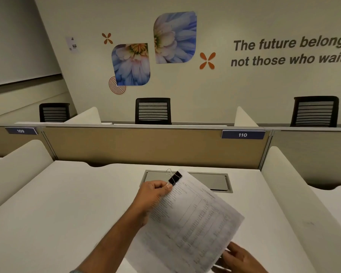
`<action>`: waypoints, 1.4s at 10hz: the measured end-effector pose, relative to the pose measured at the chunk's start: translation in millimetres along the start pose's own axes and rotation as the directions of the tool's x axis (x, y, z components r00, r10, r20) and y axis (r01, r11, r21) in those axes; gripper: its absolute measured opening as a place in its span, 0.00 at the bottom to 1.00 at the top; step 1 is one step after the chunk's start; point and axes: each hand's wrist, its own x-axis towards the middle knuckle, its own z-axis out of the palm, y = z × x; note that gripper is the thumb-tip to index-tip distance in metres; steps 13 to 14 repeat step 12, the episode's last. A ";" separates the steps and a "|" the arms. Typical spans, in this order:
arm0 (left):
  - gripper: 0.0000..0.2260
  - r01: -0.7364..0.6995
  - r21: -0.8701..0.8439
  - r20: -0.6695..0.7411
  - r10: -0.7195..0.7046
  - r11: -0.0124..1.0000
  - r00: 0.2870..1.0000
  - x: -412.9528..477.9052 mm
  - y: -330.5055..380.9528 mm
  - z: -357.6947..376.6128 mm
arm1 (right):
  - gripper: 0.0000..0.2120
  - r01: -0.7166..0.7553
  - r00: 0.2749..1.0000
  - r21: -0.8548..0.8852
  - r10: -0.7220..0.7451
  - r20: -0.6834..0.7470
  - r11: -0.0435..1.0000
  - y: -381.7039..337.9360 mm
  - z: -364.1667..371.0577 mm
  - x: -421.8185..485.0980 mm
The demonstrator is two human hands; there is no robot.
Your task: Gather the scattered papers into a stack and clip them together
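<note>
A stack of printed papers (191, 219) is held tilted above the white desk (67, 213). A black binder clip (174, 177) with silver wire handles sits on the stack's far top corner. My left hand (154, 196) grips the stack's left edge just below the clip, thumb on top of the sheets. My right hand (238, 259) is at the stack's near right corner, fingers spread and touching the paper's edge from beneath.
A grey cable hatch (215, 181) is set into the desk behind the papers. White curved side dividers (18, 164) flank the desk, and a tan partition (146, 148) labelled 110 closes the back. Black chairs stand beyond it.
</note>
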 end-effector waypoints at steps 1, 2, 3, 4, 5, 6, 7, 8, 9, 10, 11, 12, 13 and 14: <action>0.08 0.046 -0.110 -0.045 -0.051 0.993 0.998 11.2 -9.8 18.7 | 0.16 0.052 0.986 -0.002 -0.052 -0.157 0.999 19.4 11.2 4.9; 0.09 0.124 -0.171 -0.042 -0.133 0.977 0.990 19.9 -25.5 35.3 | 0.12 0.152 0.894 -0.074 -0.169 -0.414 0.986 33.0 2.7 12.9; 0.09 0.199 -0.119 0.057 -0.194 0.973 0.979 24.8 -45.6 46.7 | 0.11 0.180 0.774 -0.205 -0.267 -0.574 0.962 35.6 -20.9 17.1; 0.09 0.271 -0.085 0.189 -0.252 0.959 0.949 22.2 -68.0 55.9 | 0.11 0.143 0.703 -0.302 -0.312 -0.639 0.942 31.8 -49.6 19.5; 0.13 0.348 -0.020 0.243 -0.333 0.937 0.911 13.4 -88.6 62.4 | 0.14 0.081 0.678 -0.366 -0.321 -0.662 0.927 28.8 -81.3 22.6; 0.15 0.375 0.006 0.192 -0.370 0.927 0.909 6.1 -103.7 61.3 | 0.14 0.003 0.661 -0.405 -0.306 -0.685 0.914 24.2 -108.0 23.1; 0.12 0.354 -0.016 0.133 -0.349 0.935 0.928 2.1 -111.7 53.5 | 0.14 -0.079 0.625 -0.459 -0.315 -0.715 0.885 22.7 -130.3 25.5; 0.10 0.311 -0.010 0.073 -0.310 0.950 0.948 -3.2 -115.4 44.7 | 0.15 -0.150 0.612 -0.470 -0.292 -0.735 0.870 29.3 -149.2 32.8; 0.10 0.263 0.008 0.017 -0.263 0.965 0.965 -11.9 -117.2 35.7 | 0.15 -0.189 0.599 -0.446 -0.257 -0.758 0.875 37.6 -161.1 40.9; 0.08 0.220 0.030 -0.046 -0.218 0.975 0.975 -21.5 -122.9 23.8 | 0.14 -0.239 0.542 -0.419 -0.238 -0.806 0.876 42.7 -157.2 43.9; 0.07 0.190 0.056 -0.105 -0.184 0.980 0.977 -31.5 -126.5 6.0 | 0.18 -0.288 0.465 -0.449 -0.287 -0.838 0.846 42.4 -146.3 40.8; 0.07 0.142 0.067 -0.175 -0.129 0.988 0.976 -43.4 -128.5 -17.3 | 0.21 -0.292 0.370 -0.523 -0.410 -0.834 0.800 59.5 -127.2 43.1; 0.07 0.142 0.067 -0.175 -0.129 0.988 0.976 -43.4 -128.5 -17.3 | 0.21 -0.292 0.370 -0.523 -0.410 -0.834 0.800 59.5 -127.2 43.1; 0.07 0.142 0.067 -0.175 -0.129 0.988 0.976 -43.4 -128.5 -17.3 | 0.21 -0.292 0.370 -0.523 -0.410 -0.834 0.800 59.5 -127.2 43.1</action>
